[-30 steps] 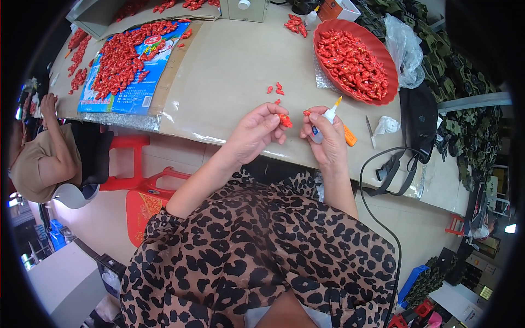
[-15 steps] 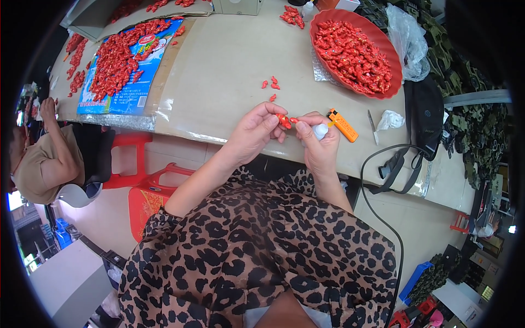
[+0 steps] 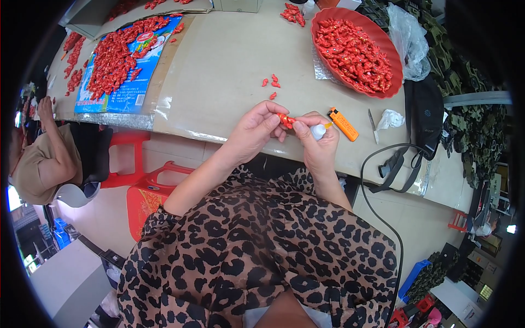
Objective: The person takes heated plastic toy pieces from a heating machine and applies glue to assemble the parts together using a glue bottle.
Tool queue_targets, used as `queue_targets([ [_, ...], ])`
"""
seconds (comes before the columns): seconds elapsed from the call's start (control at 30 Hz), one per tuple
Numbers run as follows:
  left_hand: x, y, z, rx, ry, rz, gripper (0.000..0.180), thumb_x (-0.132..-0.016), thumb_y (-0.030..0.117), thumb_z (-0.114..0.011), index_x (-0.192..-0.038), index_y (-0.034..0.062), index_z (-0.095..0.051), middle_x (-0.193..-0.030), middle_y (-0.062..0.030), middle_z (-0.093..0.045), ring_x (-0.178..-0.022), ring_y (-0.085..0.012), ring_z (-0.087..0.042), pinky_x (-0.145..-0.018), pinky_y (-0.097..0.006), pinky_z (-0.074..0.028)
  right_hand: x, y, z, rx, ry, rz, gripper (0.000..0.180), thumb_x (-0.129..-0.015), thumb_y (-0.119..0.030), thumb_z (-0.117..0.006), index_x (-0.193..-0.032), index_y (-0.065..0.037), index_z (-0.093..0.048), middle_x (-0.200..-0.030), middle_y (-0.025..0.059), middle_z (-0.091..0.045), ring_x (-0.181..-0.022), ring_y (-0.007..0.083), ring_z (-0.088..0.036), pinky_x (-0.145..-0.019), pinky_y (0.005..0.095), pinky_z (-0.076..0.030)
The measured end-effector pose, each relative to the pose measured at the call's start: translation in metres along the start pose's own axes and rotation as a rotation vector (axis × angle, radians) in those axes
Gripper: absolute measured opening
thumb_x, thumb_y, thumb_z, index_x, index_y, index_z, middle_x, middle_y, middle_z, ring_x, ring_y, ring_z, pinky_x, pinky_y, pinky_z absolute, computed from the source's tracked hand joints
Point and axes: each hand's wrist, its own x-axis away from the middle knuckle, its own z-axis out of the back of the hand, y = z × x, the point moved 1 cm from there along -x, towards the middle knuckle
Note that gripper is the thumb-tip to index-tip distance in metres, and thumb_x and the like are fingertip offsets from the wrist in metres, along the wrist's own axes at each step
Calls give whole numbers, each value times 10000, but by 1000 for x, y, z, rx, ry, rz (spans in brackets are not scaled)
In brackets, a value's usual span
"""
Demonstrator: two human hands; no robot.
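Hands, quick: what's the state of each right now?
Left hand: closed, pinching a small glossy red knobbly piece.
Right hand: closed, holding a yellow-nozzled white plastic bottle, thumb at that piece's right end.

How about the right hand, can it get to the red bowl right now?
Probably yes: nothing seems to block the right hand from the red bowl. It holds a small bottle and touches a red piece, though, so letting go first might help.

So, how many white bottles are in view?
2: one bottle in the right hand; a second bottle, less clear, by the bowl's upper-left rim. Others may be hidden.
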Motion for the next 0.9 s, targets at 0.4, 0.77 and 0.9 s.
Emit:
queue_targets([
  [0.4, 4, -4, -1, -94, 48, -11, 158, -865, 92, -399, -992, 5, -434, -793, -55, -502, -685, -110, -480, -648, -228, -411, 6, -1, 2, 35, 26, -110, 48, -752, -9, -577, -787, 22, -565, -713, 45, -558, -649, 71, -498, -591, 199, -396],
  [0.77, 5, -2, -1, -255, 88, -63, 156, -861, 83, -407, -982, -5, -451, -775, -51, -516, -672, -95, -497, -649, -215, -424, -3, -5, 6, 98, -99, -152, 43, -739, -8, -592, -770, 15, -573, -712, 42, -550, -649, 77, -501, -596, 200, -399],
  [0.9, 5, 1, -5, -183, 90, -14, 231, -855, 87, -425, -1053, -25, -463, -808, -59, -530, -683, -107, -489, -662, -224, -421, -1, -8, 4, 129, -41, -160, 40, -735, -5, -596, -765, 12, -576, -720, 45, -551, -659, 77, -501, -596, 195, -401],
])
